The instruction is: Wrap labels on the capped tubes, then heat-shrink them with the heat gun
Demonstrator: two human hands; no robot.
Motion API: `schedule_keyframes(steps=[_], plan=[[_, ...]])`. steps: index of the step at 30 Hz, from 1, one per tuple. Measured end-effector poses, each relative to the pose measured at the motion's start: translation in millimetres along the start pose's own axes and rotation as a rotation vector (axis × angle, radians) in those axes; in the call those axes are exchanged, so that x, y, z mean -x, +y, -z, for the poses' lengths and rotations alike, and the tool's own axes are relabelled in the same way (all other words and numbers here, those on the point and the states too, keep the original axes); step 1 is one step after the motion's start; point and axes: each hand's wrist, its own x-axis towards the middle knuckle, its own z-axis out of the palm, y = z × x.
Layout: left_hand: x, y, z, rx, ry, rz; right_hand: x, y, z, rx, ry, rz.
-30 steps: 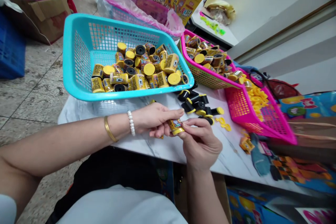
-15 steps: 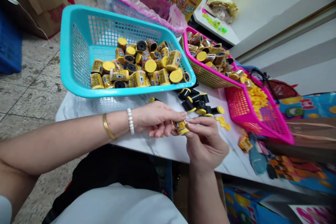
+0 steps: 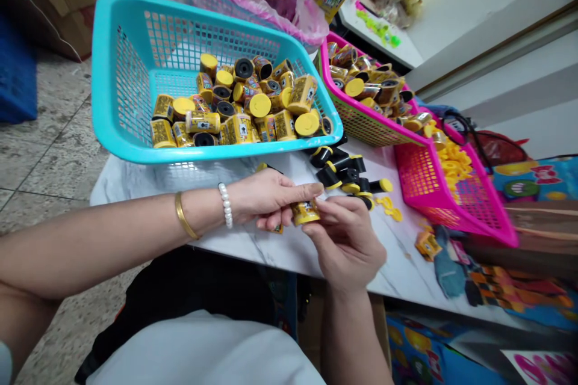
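Note:
Between my two hands is a small cylindrical container [image 3: 305, 213] with a yellow printed label and a yellow rim at its lower end. My left hand [image 3: 275, 195] has its thumb over the top of it and the fingers curled underneath. From the other side, my right hand [image 3: 350, 237] pinches it with thumb and fingertips. A bit of orange printed paper [image 3: 277, 229] shows below my left fingers. Just beyond the hands lie several black cylinders with yellow caps [image 3: 350, 175] on the white marbled table [image 3: 244, 246].
A turquoise basket [image 3: 208, 155] holding several labelled containers stands beyond my left arm. Pink baskets [image 3: 456, 216] with more containers and yellow plastic pieces sit at the right. Loose yellow pieces [image 3: 391, 209] and an orange packet [image 3: 427, 245] lie on the table's right side.
The held container has turned so its printed label shows more, and it has shifted slightly left with my right hand. The whole view has moved a little.

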Motion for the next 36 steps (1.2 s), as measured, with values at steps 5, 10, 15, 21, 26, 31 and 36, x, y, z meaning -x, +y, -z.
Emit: schedule_keyframes(steps=[5, 10, 15, 21, 26, 31, 36], plan=[[0.4, 2.3, -1.9, 0.052, -0.019, -0.012, 2.3, -3.6, -0.3, 0.064, 0.055, 0.120], [-0.8, 0.6, -5.6, 0.059, 0.032, -0.010, 14.6, -3.6, -6.4, 0.208, 0.133, 0.220], [1.1, 1.1, -4.6, 0.074, -0.010, -0.059, 12.3, -3.5, -9.8, 0.109, 0.148, 0.149], [3.6, 2.5, -3.5, 0.031, -0.088, -0.034, 10.2, -6.1, -11.9, -0.068, 0.179, -0.014], [3.4, 2.4, -7.4, -0.044, 0.008, -0.012, 11.3, -2.6, -9.1, 0.021, 0.140, 0.103], [2.0, 1.8, -7.8, -0.056, 0.008, -0.020, 3.7, -1.2, -3.4, 0.048, 0.025, 0.178], [0.9, 2.2, -7.6, -0.070, 0.046, 0.039, 12.2, 0.9, -2.7, 0.164, 0.014, 0.280]])
